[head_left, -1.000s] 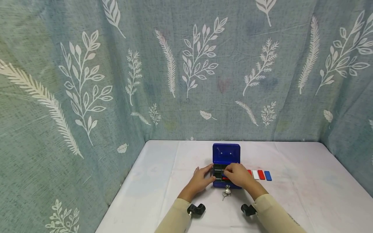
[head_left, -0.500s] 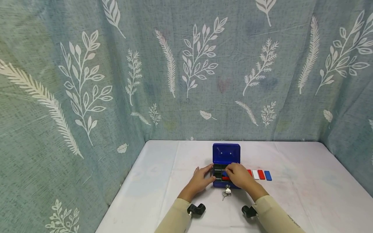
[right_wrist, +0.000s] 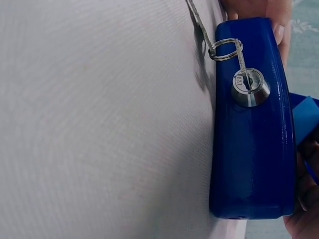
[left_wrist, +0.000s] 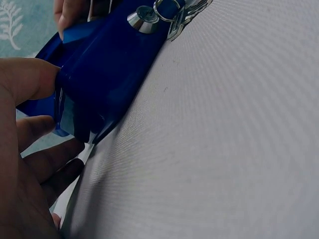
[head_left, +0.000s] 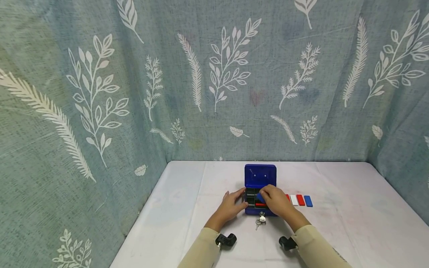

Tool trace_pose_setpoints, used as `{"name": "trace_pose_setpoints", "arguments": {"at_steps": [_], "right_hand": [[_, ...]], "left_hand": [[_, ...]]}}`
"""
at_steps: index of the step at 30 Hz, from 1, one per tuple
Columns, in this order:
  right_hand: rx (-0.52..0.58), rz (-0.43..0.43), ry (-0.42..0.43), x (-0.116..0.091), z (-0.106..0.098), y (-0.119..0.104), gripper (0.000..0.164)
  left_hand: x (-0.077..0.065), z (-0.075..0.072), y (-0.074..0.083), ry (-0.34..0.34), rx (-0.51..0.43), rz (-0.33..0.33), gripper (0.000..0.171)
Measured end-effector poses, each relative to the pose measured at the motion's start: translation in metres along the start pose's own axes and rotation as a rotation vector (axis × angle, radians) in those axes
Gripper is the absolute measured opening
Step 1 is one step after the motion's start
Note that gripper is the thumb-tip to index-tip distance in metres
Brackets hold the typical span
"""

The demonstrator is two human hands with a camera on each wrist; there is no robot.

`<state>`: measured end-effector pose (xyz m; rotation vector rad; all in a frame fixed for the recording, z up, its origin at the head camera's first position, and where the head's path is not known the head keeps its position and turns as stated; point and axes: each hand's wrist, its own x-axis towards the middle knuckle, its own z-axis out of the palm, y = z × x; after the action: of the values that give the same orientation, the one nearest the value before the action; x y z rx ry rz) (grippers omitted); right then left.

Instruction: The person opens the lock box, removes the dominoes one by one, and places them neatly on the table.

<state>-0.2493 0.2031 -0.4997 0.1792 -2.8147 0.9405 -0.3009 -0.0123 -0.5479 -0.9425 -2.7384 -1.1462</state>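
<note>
A blue cash box [head_left: 250, 212] stands on the table with its lid [head_left: 260, 175] raised, showing a black tray [head_left: 250, 201] with compartments. My right hand [head_left: 275, 198] is over the tray's right side, pinching a flat blue block [head_left: 260, 197] that is tilted; the right wrist view shows part of this blue block [right_wrist: 305, 117] beyond the box. Below it, a red block [head_left: 260, 204] lies in a front compartment. My left hand [head_left: 229, 207] rests against the box's left side, thumb [left_wrist: 37, 77] at the rim's corner, fingers spread along the side.
A key sits in the front lock [right_wrist: 250, 87], with another key [head_left: 257, 224] hanging from its ring onto the table. Right of the box lie a white block [head_left: 294, 200], a red block [head_left: 300, 200], a blue block [head_left: 308, 201] and another red one partly hidden by my right hand.
The blue block, lower in the tray before, has come up a little and tilted in my right hand. More of the compartment with the red block shows. My left hand stays put.
</note>
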Motion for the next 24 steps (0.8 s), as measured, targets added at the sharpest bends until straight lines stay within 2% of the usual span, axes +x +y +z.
{"name": "trace_pose_setpoints", "arguments": {"at_steps": [24], "right_hand": [[0.133,0.049,0.044,0.0072,-0.0097,0.0003,0.021]], "left_hand": [[-0.0001,0.0001,0.0004,-0.007,-0.012,-0.005,0.062]]}}
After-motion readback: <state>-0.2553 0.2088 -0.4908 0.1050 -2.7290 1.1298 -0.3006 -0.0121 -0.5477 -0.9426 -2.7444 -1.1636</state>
